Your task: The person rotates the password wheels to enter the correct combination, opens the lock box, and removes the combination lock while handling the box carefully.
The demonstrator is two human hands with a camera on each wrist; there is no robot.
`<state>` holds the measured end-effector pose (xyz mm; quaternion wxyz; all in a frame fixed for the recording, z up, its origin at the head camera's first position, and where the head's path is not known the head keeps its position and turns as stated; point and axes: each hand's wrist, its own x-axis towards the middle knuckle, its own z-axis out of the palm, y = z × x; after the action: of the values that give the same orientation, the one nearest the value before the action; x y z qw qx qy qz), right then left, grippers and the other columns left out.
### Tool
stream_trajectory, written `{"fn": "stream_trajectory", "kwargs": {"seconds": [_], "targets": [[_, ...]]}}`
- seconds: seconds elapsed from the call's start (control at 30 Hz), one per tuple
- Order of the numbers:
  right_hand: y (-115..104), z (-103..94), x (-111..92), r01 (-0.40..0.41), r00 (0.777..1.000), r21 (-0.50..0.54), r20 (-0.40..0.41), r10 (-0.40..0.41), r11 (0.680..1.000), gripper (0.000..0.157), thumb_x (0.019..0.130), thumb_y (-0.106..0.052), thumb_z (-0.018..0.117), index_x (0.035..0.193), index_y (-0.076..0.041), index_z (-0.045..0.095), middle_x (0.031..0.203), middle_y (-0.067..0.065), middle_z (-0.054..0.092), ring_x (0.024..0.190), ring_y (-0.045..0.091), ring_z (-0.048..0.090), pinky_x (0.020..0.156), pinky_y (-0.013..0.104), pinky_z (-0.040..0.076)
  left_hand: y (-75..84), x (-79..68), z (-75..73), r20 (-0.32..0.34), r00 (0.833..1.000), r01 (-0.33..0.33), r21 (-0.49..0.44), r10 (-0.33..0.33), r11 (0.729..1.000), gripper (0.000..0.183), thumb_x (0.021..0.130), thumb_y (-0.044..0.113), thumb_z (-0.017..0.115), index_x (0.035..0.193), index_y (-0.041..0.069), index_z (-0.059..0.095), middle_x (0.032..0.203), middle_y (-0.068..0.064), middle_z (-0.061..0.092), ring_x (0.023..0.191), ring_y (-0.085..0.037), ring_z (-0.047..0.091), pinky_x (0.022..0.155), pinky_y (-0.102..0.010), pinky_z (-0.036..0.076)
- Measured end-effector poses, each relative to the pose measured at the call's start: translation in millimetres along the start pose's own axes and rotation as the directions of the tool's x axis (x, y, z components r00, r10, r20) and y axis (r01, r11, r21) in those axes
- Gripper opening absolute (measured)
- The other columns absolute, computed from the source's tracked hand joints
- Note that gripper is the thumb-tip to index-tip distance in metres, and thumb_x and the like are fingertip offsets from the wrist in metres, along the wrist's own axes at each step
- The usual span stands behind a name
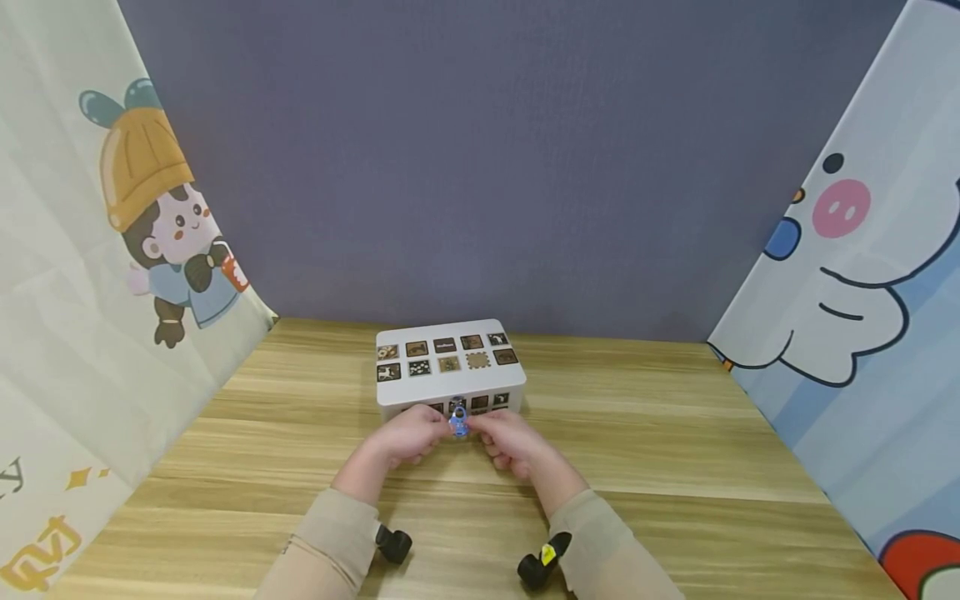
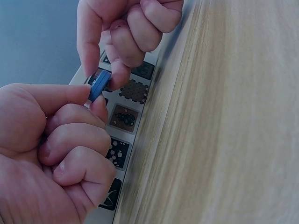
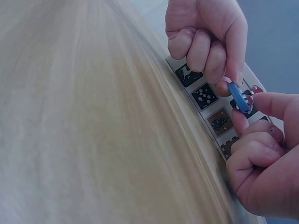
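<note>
A small blue padlock point(image 1: 459, 426) with a metal shackle is held upright between both hands, against the front of a white box point(image 1: 442, 385). The thumb and a finger of my left hand point(image 1: 412, 433) pinch one side of it. From the other side my right hand point(image 1: 514, 437) pinches it too, its remaining fingers curled into the palm. Seen from the left wrist, the blue padlock point(image 2: 99, 86) shows edge-on between the fingertips. Small ridged parts run along the padlock point(image 3: 240, 99) in the right wrist view. Fingers partly hide the box's front latch area.
The box's lid and front carry rows of dark and brown square pictures. It stands on a wood-grain table point(image 1: 630, 417) before a grey-blue back panel point(image 1: 517, 167). Printed cartoon curtains hang at left point(image 1: 67, 250) and right point(image 1: 885, 333).
</note>
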<state>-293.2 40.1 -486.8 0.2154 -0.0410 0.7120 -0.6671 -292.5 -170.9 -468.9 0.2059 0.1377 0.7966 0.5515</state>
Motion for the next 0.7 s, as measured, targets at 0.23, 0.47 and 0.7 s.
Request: {"fn": "stream_trajectory", "kwargs": {"seconds": [0.23,0.47,0.7], "targets": [[-1.9,-2.3,-1.2,0.000,1.000,-0.016,-0.014,0.000,1.000,0.037,0.098,-0.038,0.065,0.105,-0.002,0.072,0.058,-0.007,0.034,0.048,0.006,0.026,0.043,0.020,0.023,0.1,-0.3,-0.3,0.004,1.000,0.000,0.001,0.000,1.000,0.022,0.099,0.015,0.059,0.090,-0.004,0.063,0.053,0.007,0.036,0.042,-0.006,0.027,0.038,-0.020,0.025],[-1.8,-4.1,-0.4,0.008,1.000,0.005,-0.022,-0.008,1.000,0.040,0.097,-0.040,0.068,0.105,-0.002,0.073,0.057,-0.008,0.033,0.048,0.006,0.025,0.042,0.020,0.022,2.7,-1.0,0.5,0.004,1.000,0.009,-0.004,-0.009,1.000,0.022,0.099,0.014,0.059,0.090,-0.005,0.062,0.053,0.008,0.036,0.042,-0.006,0.027,0.038,-0.020,0.025],[-2.4,-6.7,-1.0,0.010,1.000,0.003,-0.013,-0.010,1.000,0.040,0.096,-0.040,0.069,0.106,-0.002,0.073,0.057,-0.008,0.033,0.048,0.007,0.025,0.043,0.020,0.022,2.7,-2.5,0.5,-0.005,1.000,0.011,0.013,-0.011,1.000,0.022,0.099,0.015,0.058,0.089,-0.003,0.064,0.053,0.007,0.036,0.043,-0.007,0.028,0.039,-0.020,0.025]]}}
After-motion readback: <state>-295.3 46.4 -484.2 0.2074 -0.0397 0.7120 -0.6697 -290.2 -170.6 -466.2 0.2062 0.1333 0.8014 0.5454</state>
